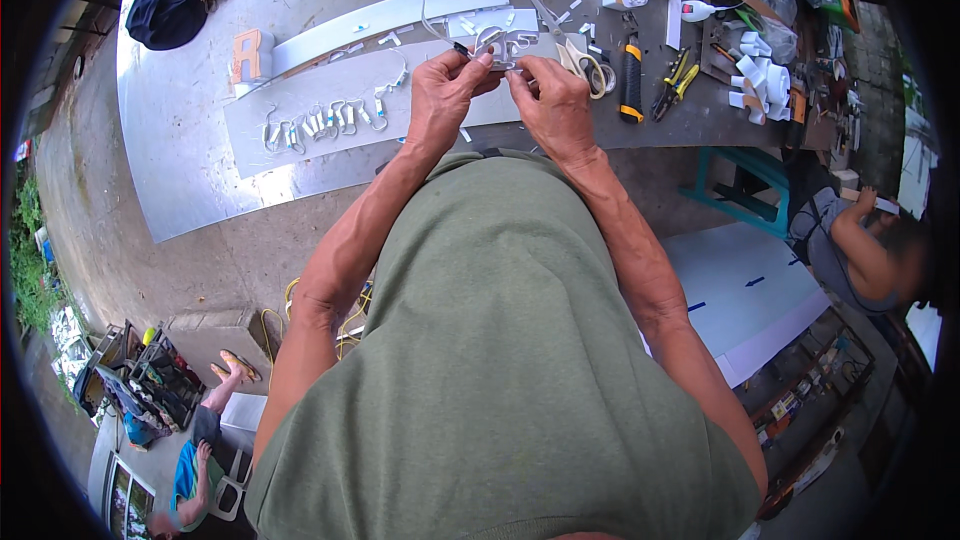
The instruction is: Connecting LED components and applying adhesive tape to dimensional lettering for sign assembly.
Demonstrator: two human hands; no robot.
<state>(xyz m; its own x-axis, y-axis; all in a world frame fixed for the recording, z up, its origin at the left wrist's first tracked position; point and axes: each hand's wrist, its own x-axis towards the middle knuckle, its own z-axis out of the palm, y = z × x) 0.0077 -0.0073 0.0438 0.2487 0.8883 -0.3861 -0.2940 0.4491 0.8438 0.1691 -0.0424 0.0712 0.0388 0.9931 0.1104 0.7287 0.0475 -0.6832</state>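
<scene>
Both hands meet over the metal table around a small whitish letter-shaped shell (505,44) with raised walls. My left hand (445,90) is closed, its thumb and fingers pinching the shell's left side. A thin pale wire (424,5) with a dark end runs down to those fingers. My right hand (556,105) is closed too, its fingertips pressed together at the shell's lower right edge; what lies between them is too small to tell. Scissors (580,62) lie just beyond the right hand. To the left rests a wired string of small white light modules (325,122).
A long white strip (390,20) and a letter-shaped block (252,58) lie at left. A yellow-black cutter (631,80), pliers (675,86) and white cut-outs (765,80) are at right. Two other people are around: one (850,240) at far right, one (195,475) seated lower left.
</scene>
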